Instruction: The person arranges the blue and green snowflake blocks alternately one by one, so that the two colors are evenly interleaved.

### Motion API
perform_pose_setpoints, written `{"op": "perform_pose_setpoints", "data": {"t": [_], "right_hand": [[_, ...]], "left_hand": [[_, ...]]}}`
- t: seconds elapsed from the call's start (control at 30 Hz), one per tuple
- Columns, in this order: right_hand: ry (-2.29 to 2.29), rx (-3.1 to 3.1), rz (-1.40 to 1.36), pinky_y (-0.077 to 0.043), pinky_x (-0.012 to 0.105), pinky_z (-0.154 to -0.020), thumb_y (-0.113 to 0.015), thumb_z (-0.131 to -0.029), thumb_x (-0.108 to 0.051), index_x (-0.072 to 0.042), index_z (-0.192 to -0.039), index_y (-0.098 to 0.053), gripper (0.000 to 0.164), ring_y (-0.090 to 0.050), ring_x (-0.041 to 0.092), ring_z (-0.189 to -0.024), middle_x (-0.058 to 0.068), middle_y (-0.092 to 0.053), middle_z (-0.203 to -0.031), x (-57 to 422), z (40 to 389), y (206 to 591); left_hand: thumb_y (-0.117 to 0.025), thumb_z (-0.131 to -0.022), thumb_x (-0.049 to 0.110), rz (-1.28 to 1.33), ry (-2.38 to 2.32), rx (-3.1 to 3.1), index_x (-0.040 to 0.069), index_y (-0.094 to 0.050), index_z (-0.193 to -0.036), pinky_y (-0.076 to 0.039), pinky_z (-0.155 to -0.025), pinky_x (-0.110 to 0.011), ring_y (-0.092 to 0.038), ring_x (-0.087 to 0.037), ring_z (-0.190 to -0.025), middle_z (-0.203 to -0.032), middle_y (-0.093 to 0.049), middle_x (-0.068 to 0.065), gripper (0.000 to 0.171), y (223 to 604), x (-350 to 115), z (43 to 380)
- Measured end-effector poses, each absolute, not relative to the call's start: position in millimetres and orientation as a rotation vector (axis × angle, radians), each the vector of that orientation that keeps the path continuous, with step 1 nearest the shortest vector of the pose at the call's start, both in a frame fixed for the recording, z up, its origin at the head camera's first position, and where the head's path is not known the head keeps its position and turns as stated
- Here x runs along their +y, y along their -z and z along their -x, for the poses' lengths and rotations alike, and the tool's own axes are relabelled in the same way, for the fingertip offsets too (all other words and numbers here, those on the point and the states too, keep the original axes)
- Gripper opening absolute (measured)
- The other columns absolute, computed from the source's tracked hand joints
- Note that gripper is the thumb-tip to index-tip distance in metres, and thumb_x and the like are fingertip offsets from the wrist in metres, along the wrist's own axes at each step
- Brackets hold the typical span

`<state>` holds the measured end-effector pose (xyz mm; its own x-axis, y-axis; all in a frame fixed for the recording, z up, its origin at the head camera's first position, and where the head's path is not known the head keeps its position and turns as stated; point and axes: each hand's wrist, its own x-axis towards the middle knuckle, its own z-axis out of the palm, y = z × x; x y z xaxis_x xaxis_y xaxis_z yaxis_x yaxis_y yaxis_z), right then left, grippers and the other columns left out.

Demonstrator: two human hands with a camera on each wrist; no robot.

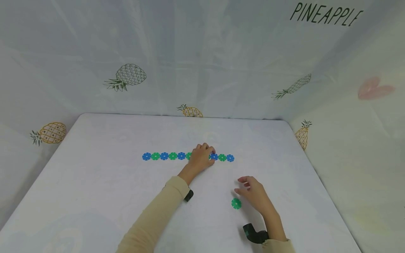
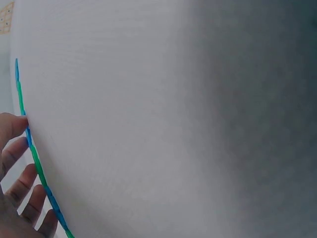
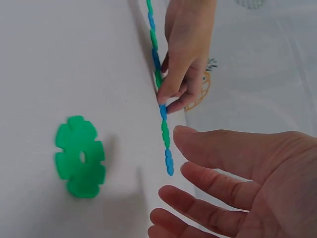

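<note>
A row of blue and green notched plastic discs (image 1: 164,156), joined edge to edge, lies across the white table. My left hand (image 1: 200,158) is over the row, and its thumb and index finger pinch a blue disc (image 1: 214,157) near the right end. The palm and fingers hide several discs from the head view. A green disc (image 1: 222,157) and a blue disc (image 1: 230,158) extend to the right of that grip. My right hand (image 1: 256,195) hovers with its fingers apart and holds nothing. Beside it, toward the table's near side, a single loose green disc (image 3: 80,157) lies flat.
The white table (image 1: 95,196) has its far edge against a pale curtain (image 1: 202,52) printed with pineapples. A dark wrist camera (image 1: 255,234) is strapped at the right wrist, and another dark camera (image 1: 188,195) shows at the left wrist.
</note>
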<state>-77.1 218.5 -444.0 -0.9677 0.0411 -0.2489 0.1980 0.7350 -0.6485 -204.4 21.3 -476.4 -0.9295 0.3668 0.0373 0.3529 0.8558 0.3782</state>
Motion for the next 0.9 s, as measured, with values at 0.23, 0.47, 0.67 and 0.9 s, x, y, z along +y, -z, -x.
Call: {"op": "perform_pose_setpoints", "data": {"t": [0.23,0.47,0.67,0.9], "right_hand": [[1.055,2.763,-0.171,-0.047,0.038,-0.085,-0.070,-0.082,-0.019,-0.006,-0.113,-0.059,0.036,-0.054,0.020,-0.099,0.006,-0.059,-0.109,219.5,51.6,444.0],[1.057,2.773,-0.203,-0.047,0.038,-0.085,-0.071,-0.080,-0.018,-0.005,-0.113,-0.060,0.038,-0.054,0.020,-0.098,0.006,-0.059,-0.108,219.3,35.5,444.9],[1.041,2.791,-0.229,-0.046,0.039,-0.087,-0.073,-0.078,-0.016,-0.006,-0.113,-0.061,0.038,-0.053,0.018,-0.098,0.004,-0.060,-0.106,217.6,26.5,449.8],[1.050,2.827,-0.194,-0.044,0.041,-0.089,-0.073,-0.078,-0.016,-0.005,-0.112,-0.061,0.038,-0.052,0.021,-0.102,0.008,-0.058,-0.111,217.0,16.5,456.0]], "left_hand": [[-0.066,-0.086,0.030,-0.577,-0.615,2.983,0.020,-0.060,-0.111,-0.041,-0.094,-0.041,-0.047,-0.026,-0.109,-0.113,-0.053,-0.006,0.028,475.4,21.4,204.3],[-0.067,-0.085,0.030,-0.567,-0.631,2.976,0.020,-0.060,-0.111,-0.041,-0.094,-0.040,-0.047,-0.026,-0.108,-0.113,-0.054,-0.006,0.028,473.9,21.4,203.4],[-0.066,-0.085,0.029,-0.570,-0.634,2.968,0.019,-0.060,-0.111,-0.041,-0.095,-0.041,-0.047,-0.026,-0.109,-0.113,-0.053,-0.006,0.028,473.4,21.1,203.0],[-0.067,-0.085,0.029,-0.580,-0.641,2.981,0.019,-0.061,-0.111,-0.041,-0.094,-0.041,-0.047,-0.027,-0.109,-0.112,-0.054,-0.006,0.028,474.3,21.1,203.7]]}}
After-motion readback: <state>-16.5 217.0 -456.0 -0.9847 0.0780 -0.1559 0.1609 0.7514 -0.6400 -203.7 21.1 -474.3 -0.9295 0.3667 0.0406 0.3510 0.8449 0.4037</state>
